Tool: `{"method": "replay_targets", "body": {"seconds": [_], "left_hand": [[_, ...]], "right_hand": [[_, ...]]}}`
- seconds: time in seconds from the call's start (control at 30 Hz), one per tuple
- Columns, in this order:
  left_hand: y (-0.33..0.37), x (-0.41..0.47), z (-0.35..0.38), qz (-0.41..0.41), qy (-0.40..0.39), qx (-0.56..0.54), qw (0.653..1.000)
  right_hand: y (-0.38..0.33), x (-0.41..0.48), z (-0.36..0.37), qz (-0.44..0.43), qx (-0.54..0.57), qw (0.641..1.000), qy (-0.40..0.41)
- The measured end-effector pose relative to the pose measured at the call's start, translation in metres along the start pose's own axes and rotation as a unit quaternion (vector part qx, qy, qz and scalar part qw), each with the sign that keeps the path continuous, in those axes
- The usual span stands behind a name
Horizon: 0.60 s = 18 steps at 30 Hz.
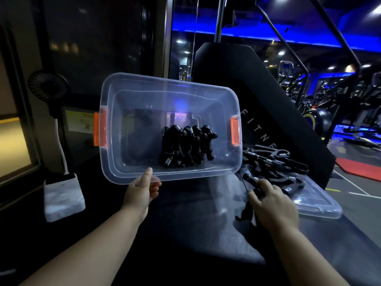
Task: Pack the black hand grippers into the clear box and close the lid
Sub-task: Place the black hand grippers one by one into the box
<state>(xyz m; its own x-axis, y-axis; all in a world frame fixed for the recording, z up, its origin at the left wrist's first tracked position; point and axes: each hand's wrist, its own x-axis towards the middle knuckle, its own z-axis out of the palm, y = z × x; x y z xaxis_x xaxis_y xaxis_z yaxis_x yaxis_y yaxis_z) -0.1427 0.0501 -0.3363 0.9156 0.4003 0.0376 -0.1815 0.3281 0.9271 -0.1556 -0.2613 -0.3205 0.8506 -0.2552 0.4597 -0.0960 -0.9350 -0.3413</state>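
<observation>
The clear box (132, 141) with orange latches is tilted up toward me. My left hand (142, 193) grips its near rim, thumb on the inside. Several black hand grippers (185, 146) lie bunched together inside the box, right of its middle. More black hand grippers (274, 162) lie loose on the dark surface to the right of the box. My right hand (272, 205) has its fingers curled round one black hand gripper (250, 179) at the near edge of that pile. The clear lid (315, 205) lies flat beyond my right hand, partly under the pile.
A small black fan on a white stand (61, 188) sits at the left on the dark surface. A black sloped machine housing (257, 96) rises behind the box. Gym machines and a red mat (362, 168) fill the right background.
</observation>
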Motion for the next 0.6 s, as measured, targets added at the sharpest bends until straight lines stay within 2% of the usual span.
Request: {"method": "replay_targets", "body": {"seconds": [0.2, 0.4, 0.47, 0.6], "left_hand": [[0.000, 0.001, 0.000, -0.001, 0.000, 0.002, 1.000], [0.000, 0.001, 0.000, 0.001, 0.000, -0.002, 1.000], [0.000, 0.001, 0.000, 0.003, 0.000, -0.001, 1.000], [-0.001, 0.001, 0.000, 0.003, 0.002, -0.002, 1.000]], "right_hand": [[0.006, 0.000, -0.003, 0.000, 0.072, 0.997, 0.015], [0.008, 0.001, -0.005, 0.046, 0.180, 0.982, 0.044], [0.010, 0.002, -0.006, 0.067, 0.240, 0.967, 0.048], [0.013, 0.005, -0.005, 0.123, 0.401, 0.906, 0.059]]}}
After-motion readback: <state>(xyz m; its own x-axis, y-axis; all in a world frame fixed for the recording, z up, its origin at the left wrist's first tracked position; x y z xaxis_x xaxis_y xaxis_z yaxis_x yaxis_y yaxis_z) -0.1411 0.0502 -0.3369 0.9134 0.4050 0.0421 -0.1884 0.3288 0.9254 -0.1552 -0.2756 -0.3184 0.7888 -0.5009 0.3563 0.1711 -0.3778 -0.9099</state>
